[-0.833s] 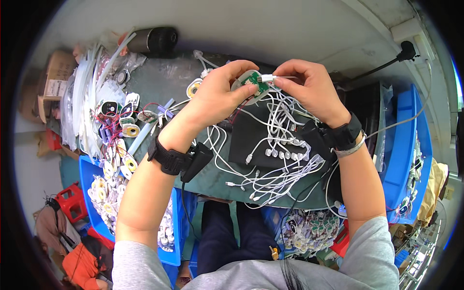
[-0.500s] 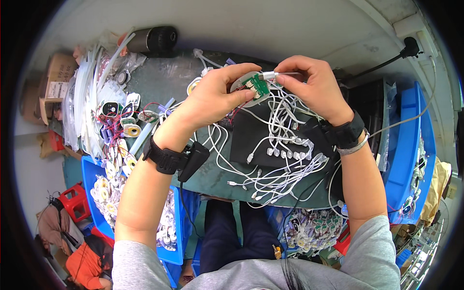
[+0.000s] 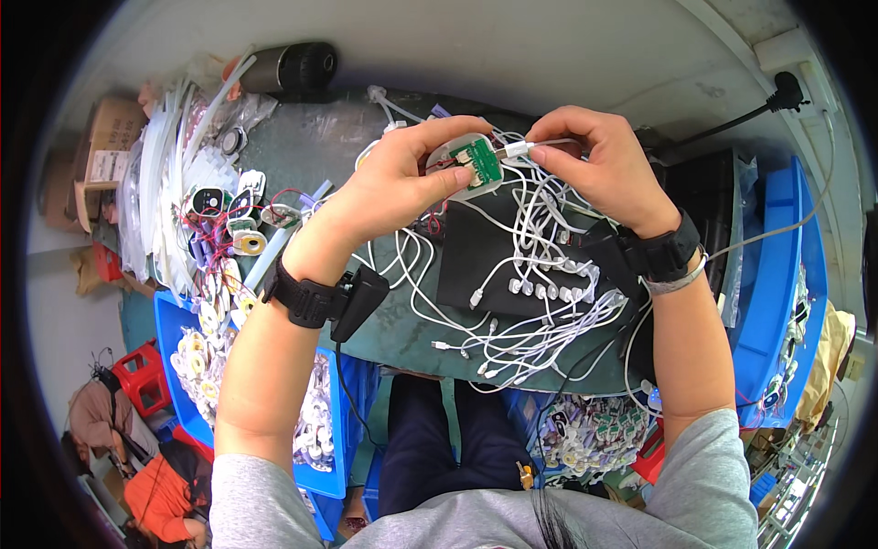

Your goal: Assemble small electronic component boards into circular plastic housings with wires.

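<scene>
My left hand grips a white plastic housing by its edge, thumb in front and fingers behind. Inside the housing sits a green circuit board with small pale connectors. From the right, my right hand pinches the white plug of a cable between thumb and fingers. The plug's metal tip points at the board's right edge; whether it touches is too small to tell. Below both hands, a tangle of white cables spreads over a black pad.
Wired device parts and pale strips lie at the left of the green table. A dark cylinder lies at the back. Blue bins of parts flank my legs; another blue bin stands right.
The housing with its board has shifted slightly left and tilted in my left hand. The plug in my right hand has moved a little right, showing more metal tip beside the board.
</scene>
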`<state>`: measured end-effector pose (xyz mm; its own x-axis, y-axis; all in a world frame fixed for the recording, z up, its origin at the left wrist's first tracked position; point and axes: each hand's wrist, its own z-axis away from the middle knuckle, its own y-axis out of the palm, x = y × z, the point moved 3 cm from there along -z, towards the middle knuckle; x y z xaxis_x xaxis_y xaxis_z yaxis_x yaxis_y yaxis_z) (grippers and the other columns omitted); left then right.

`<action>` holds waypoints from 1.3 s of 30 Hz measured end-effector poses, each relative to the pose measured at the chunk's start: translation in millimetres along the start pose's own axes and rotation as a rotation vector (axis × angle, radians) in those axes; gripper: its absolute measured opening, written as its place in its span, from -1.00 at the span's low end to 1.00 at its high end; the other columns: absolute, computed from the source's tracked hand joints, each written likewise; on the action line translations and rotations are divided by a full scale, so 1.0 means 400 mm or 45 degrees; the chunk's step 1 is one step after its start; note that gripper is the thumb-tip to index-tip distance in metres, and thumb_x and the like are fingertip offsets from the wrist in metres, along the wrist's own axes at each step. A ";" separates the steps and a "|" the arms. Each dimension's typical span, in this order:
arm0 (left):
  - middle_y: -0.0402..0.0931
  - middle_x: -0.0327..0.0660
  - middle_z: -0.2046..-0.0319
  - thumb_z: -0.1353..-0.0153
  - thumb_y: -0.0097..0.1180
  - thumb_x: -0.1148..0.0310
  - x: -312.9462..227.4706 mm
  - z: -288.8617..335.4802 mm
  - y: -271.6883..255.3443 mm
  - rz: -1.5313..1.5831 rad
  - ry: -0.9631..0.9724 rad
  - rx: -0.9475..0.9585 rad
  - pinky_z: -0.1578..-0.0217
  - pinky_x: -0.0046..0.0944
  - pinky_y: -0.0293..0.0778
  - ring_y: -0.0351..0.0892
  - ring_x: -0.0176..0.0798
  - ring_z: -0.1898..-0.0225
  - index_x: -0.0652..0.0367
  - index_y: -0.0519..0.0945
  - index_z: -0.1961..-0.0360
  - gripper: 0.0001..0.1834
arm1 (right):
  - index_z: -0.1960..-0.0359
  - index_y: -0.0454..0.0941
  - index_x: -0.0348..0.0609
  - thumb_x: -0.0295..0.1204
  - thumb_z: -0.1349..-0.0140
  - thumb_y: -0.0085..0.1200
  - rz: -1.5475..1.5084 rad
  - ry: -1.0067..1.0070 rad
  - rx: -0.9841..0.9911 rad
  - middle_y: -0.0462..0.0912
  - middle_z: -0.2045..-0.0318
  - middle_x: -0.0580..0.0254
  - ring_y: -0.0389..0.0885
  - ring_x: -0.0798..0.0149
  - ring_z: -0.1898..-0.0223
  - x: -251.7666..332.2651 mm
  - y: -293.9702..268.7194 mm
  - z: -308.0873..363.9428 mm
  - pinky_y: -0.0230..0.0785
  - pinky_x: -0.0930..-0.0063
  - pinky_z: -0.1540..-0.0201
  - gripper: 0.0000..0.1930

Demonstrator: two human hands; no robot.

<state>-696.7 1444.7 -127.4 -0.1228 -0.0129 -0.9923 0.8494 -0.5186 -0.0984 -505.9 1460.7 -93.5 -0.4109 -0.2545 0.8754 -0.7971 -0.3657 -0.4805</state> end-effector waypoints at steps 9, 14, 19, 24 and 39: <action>0.44 -0.22 0.16 -0.08 0.00 0.55 -0.016 0.005 -0.002 -0.196 0.024 -0.015 0.16 -0.47 0.33 0.38 -0.48 0.19 0.29 0.35 -0.03 -0.58 | 0.39 0.51 -0.33 -0.51 -0.03 0.06 0.162 -0.017 0.082 0.55 0.50 0.26 0.46 0.49 0.48 0.024 0.006 0.005 0.30 0.65 0.40 -0.87; 0.44 -0.23 0.13 -0.07 -0.01 0.58 -0.041 0.006 0.009 -0.153 -0.009 -0.019 0.17 -0.45 0.34 0.38 -0.46 0.18 0.27 0.35 -0.03 -0.57 | 0.39 0.51 -0.36 -0.51 -0.03 0.05 0.096 -0.031 0.077 0.55 0.54 0.21 0.47 0.46 0.52 0.034 0.011 0.003 0.33 0.61 0.42 -0.86; 0.44 -0.16 0.12 -0.04 -0.01 0.60 -0.047 0.016 0.019 -0.209 0.245 -0.030 0.17 -0.38 0.35 0.39 -0.38 0.14 0.23 0.36 -0.04 -0.54 | 0.40 0.51 -0.38 -0.52 -0.03 0.05 0.085 0.059 0.178 0.55 0.56 0.22 0.46 0.48 0.52 0.039 0.010 0.006 0.33 0.62 0.43 -0.85; 0.46 -0.10 0.20 0.03 0.03 0.61 -0.056 0.023 0.026 -0.436 0.322 0.028 0.14 -0.30 0.33 0.43 -0.23 0.18 0.20 0.34 -0.06 -0.48 | 0.44 0.50 -0.39 -0.53 -0.02 0.06 -0.046 0.144 0.257 0.54 0.58 0.27 0.43 0.52 0.52 0.035 0.003 0.011 0.32 0.65 0.44 -0.87; 0.38 -0.15 0.09 -0.08 0.02 0.52 -0.039 0.032 0.036 -0.016 0.255 -0.010 0.07 -0.38 0.32 0.35 -0.34 0.06 0.33 0.31 -0.06 -0.54 | 0.43 0.50 -0.37 -0.52 -0.04 0.06 -0.109 0.134 0.290 0.52 0.56 0.32 0.41 0.56 0.50 0.031 0.000 0.006 0.30 0.67 0.43 -0.87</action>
<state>-689.2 1426.4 -112.4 -0.0298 0.1643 -0.9860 0.8526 -0.5107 -0.1109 -510.0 1455.3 -82.8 -0.3994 -0.1237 0.9084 -0.7160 -0.5767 -0.3934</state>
